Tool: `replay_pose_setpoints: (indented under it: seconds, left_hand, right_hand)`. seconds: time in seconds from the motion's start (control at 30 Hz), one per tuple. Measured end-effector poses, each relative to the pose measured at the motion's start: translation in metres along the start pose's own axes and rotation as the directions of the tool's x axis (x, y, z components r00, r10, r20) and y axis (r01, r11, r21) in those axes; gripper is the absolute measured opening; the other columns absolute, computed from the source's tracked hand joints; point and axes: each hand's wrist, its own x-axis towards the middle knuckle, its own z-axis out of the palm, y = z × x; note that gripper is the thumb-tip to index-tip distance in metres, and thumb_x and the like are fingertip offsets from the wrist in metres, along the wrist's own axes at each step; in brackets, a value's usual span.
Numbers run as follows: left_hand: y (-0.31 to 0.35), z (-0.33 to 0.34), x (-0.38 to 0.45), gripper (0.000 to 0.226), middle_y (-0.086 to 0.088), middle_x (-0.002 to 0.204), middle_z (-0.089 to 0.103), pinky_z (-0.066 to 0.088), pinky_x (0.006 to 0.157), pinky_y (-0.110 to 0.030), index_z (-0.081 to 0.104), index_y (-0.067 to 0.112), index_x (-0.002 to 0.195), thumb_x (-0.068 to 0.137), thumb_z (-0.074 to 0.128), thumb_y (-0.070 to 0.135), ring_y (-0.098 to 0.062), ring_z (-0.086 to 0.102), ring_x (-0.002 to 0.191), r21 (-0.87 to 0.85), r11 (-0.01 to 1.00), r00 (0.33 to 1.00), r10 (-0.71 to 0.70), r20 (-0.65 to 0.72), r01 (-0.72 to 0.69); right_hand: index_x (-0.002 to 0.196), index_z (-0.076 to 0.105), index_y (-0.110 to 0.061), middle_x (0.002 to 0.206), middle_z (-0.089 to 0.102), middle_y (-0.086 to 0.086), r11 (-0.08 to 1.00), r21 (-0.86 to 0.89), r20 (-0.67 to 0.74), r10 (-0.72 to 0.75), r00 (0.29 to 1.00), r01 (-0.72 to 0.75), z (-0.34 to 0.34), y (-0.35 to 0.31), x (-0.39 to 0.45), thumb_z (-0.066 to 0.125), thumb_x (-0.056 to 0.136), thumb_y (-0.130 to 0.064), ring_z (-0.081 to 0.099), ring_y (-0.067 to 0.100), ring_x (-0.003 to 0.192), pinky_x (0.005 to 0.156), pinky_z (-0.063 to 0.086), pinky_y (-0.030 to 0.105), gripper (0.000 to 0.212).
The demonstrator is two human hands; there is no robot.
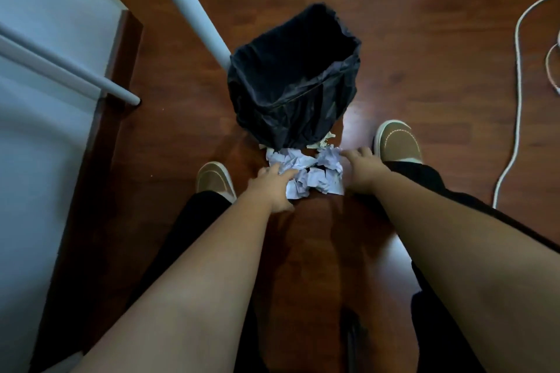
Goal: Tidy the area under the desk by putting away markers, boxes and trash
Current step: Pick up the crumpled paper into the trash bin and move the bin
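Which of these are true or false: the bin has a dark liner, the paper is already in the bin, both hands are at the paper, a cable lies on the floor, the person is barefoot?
1. The bin has a dark liner. True.
2. The crumpled paper is inside the bin. False: it lies on the floor in front of it.
3. The left hand and right hand are both at the paper. True.
4. A white cable lies on the floor. True.
5. The person is barefoot. False: tan shoes are on.

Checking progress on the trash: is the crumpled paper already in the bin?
No, the crumpled paper lies on the floor in front of the bin, between the left hand and right hand.
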Motion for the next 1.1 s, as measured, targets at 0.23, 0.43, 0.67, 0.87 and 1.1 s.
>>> replay_pose_setpoints:
  seconds: [0.23, 0.43, 0.67, 0.87, 1.1]
  left_hand:
    - [-0.001, 0.027, 0.094, 0.13, 0.006, 0.163, -0.024, 0.019, 0.103, -0.08, -0.01, 0.055, 0.15, 0.067, 0.089, 0.042, -0.042, -0.013, 0.149, 0.128, 0.991, 0.999, 0.031, 0.044, -0.036]
    - [0.002, 0.071, 0.161, 0.105, 0.003, 0.163, -0.025, 0.032, 0.103, -0.072, -0.003, 0.056, 0.149, 0.083, 0.076, 0.034, -0.051, -0.016, 0.146, 0.271, 0.953, 0.986, 0.106, 0.127, -0.138]
    - [-0.019, 0.124, 0.146, 0.073, -0.006, 0.162, 0.0, 0.049, 0.095, -0.055, 0.035, 0.04, 0.146, 0.084, 0.07, 0.021, -0.045, 0.026, 0.139, 0.302, 0.948, 0.995, 0.087, 0.056, -0.099]
    - [-0.037, 0.13, 0.147, 0.069, -0.017, 0.145, 0.03, 0.044, 0.104, -0.051, 0.032, 0.03, 0.154, 0.094, 0.057, 0.01, -0.047, 0.038, 0.133, 0.371, 0.912, 0.984, 0.154, 0.09, -0.177]
    - [-0.054, 0.106, 0.14, 0.025, -0.013, 0.127, 0.049, 0.041, 0.083, -0.036, 0.07, 0.013, 0.108, 0.09, 0.053, 0.006, -0.036, 0.05, 0.115, 0.29, 0.935, 0.976, 0.219, -0.017, -0.205]
  right_hand:
    - [0.149, 0.004, -0.047, 0.16, -0.02, 0.005, 0.931, -0.342, -0.012, -0.143, 0.99, 0.13, 0.032, 0.008, 0.092, 0.069, 0.079, -0.019, 0.01, 0.04, 0.145, 0.112, 0.024, 0.059, 0.099]
    - [0.148, 0.015, -0.041, 0.161, -0.018, 0.003, 0.864, -0.459, 0.084, -0.192, 0.978, 0.209, 0.049, -0.002, 0.128, 0.073, 0.079, -0.022, 0.02, 0.041, 0.14, 0.102, 0.035, 0.062, 0.092]
    - [0.15, -0.004, -0.047, 0.156, -0.032, 0.002, 0.798, -0.566, 0.148, -0.148, 0.978, 0.207, 0.083, 0.001, 0.114, 0.084, 0.067, -0.043, 0.009, 0.044, 0.144, 0.102, 0.029, 0.071, 0.12]
    - [0.145, -0.014, -0.054, 0.149, -0.044, 0.002, 0.772, -0.606, 0.128, -0.141, 0.982, 0.19, 0.091, 0.011, 0.131, 0.083, 0.069, -0.038, 0.0, 0.048, 0.145, 0.099, 0.031, 0.074, 0.124]
    - [0.139, 0.032, -0.042, 0.15, 0.01, 0.01, 0.833, -0.5, 0.116, -0.207, 0.972, 0.237, 0.1, 0.024, 0.148, 0.057, 0.089, -0.016, 0.04, 0.041, 0.117, 0.082, 0.049, 0.045, 0.062]
